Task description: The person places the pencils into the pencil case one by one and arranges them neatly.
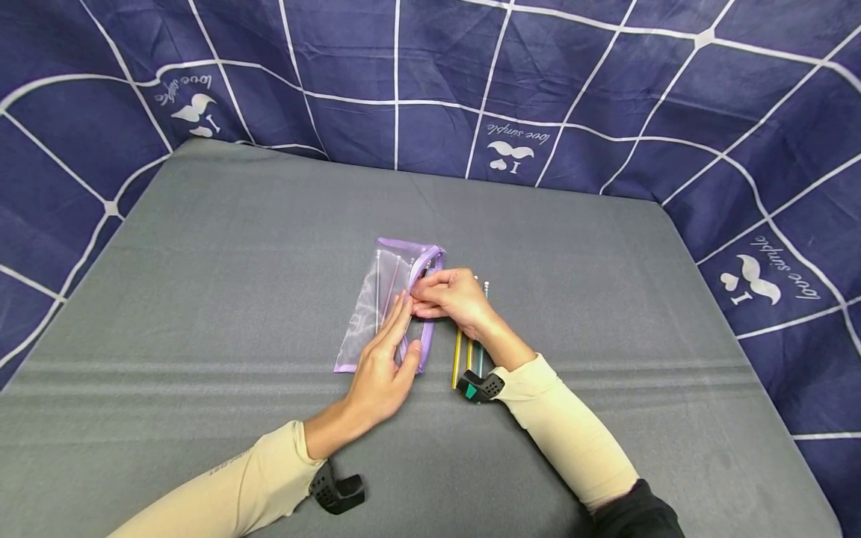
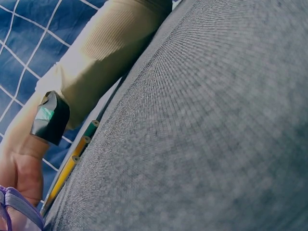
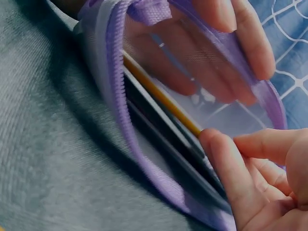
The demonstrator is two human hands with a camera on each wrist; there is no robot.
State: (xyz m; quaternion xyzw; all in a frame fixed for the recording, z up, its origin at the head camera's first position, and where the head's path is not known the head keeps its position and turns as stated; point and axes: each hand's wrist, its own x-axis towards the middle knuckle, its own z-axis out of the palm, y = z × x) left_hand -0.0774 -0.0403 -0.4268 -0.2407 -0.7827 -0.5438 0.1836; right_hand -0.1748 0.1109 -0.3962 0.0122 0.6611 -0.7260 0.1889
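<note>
A purple-edged mesh pencil pouch [image 1: 362,312] lies on the grey surface, its zipped mouth spread wide toward the right. My left hand [image 1: 380,377] holds the pouch's edge, with fingers at the rim in the right wrist view and some seen through the mesh. At the mouth, my right hand [image 1: 457,302] pinches the end of a yellow pencil [image 3: 163,98] inside the pouch. Dark, slender items [image 3: 168,139] lie along that pencil. Beneath the right wrist rest two yellow pencils [image 1: 458,357] and a teal pencil [image 1: 480,360].
Grey cloth [image 1: 269,246] covers the surface around the pouch. A dark blue sheet with white lines [image 1: 437,75] hangs behind and at both sides. Each wrist wears a black device, such as the right one [image 1: 480,386].
</note>
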